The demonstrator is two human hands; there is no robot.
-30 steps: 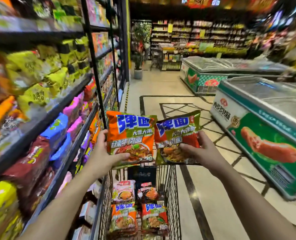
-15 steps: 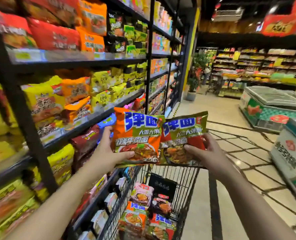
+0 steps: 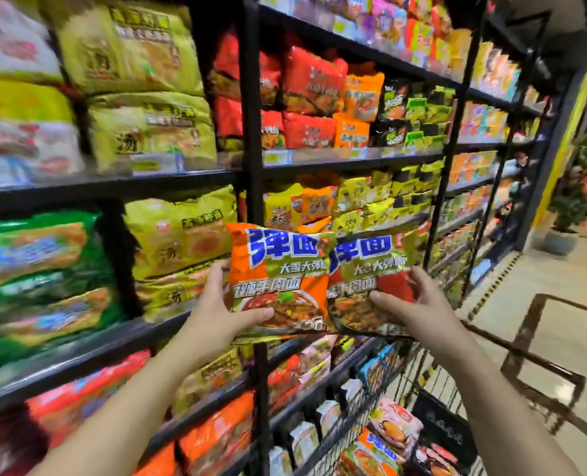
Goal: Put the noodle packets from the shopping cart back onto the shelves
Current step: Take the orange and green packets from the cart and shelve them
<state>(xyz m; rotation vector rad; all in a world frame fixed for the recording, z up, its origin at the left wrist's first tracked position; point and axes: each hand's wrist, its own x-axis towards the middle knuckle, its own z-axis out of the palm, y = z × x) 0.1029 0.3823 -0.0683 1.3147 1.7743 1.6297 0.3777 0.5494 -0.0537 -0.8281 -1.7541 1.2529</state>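
Observation:
My left hand [image 3: 216, 310] grips an orange noodle packet [image 3: 278, 269] by its lower left edge, thumb across the front. My right hand [image 3: 412, 304] grips a green-gold and red noodle packet [image 3: 371, 269] by its lower right side. Both packets are held upright side by side, overlapping slightly, in front of the black shelf upright [image 3: 254, 97]. The shopping cart [image 3: 364, 410] is low on the right, with several more noodle packets [image 3: 381, 448] inside. The shelves [image 3: 347, 163] behind are packed with noodle packs.
Yellow multipacks [image 3: 178, 235] fill the shelf just left of the packets, green ones [image 3: 34, 269] farther left, red and orange packs [image 3: 312, 97] above. The tiled aisle floor [image 3: 559, 321] opens to the right, with a potted plant [image 3: 573, 207] at the shelf end.
The view has swung left and up from the aisle toward the shelves. Both hands have carried the two packets up close to the shelf front; the cart has dropped to the lower right.

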